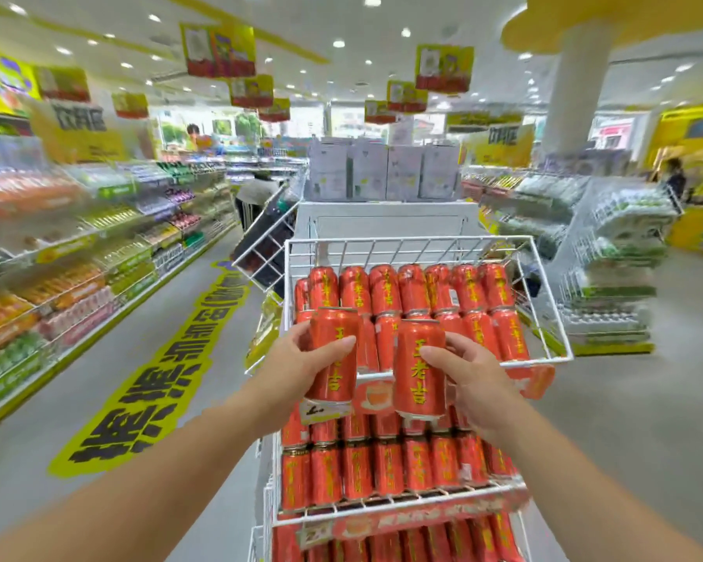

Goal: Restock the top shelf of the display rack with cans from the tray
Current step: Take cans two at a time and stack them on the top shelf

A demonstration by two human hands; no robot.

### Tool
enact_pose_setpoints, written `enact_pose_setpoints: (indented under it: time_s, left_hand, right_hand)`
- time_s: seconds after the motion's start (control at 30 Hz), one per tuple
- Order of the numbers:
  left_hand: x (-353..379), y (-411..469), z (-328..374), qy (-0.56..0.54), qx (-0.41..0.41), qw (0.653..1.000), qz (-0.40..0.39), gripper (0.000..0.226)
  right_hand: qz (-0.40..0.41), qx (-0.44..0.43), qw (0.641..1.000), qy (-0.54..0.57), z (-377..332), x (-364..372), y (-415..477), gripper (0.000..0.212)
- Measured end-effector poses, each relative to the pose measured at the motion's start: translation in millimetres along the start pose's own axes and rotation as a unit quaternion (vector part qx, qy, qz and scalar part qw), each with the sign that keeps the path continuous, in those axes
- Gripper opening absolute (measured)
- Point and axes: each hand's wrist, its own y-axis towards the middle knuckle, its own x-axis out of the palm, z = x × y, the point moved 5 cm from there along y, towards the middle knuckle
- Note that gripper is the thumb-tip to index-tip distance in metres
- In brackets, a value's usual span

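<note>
A white wire display rack stands in front of me. Its top shelf point(540, 314) holds two rows of red cans with yellow characters point(415, 290). My left hand point(301, 367) grips one upright red can point(335, 350) just before the shelf's front left edge. My right hand point(469, 379) grips a second upright red can point(421, 367) beside it, near the front middle. Both cans hang at the shelf's front rail. The tray is not in view.
A lower shelf point(402, 511) of the same rack is full of red cans, with more below. A store aisle with a yellow floor sticker point(155, 379) runs on the left beside long shelves point(57, 277). Another wire rack point(613, 277) stands to the right. People stand far back.
</note>
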Motion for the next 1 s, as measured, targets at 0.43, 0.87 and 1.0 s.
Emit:
enact_pose_setpoints:
  time_s: [0.43, 0.87, 1.0]
  left_hand:
    - [48, 102, 30, 0.167, 0.004, 0.982, 0.091, 0.047]
    - [65, 147, -2, 0.494, 0.015, 0.868, 0.043, 0.09]
    - [69, 148, -5, 0.617, 0.072, 0.784, 0.016, 0.078]
  right_hand:
    - [-0.006, 0.02, 0.996, -0.084, -32, -59, 127, 0.014]
    - [-0.045, 0.064, 0.988, -0.132, 32, -79, 169, 0.076]
    - [-0.041, 0.058, 0.99, -0.121, 40, -80, 171, 0.068]
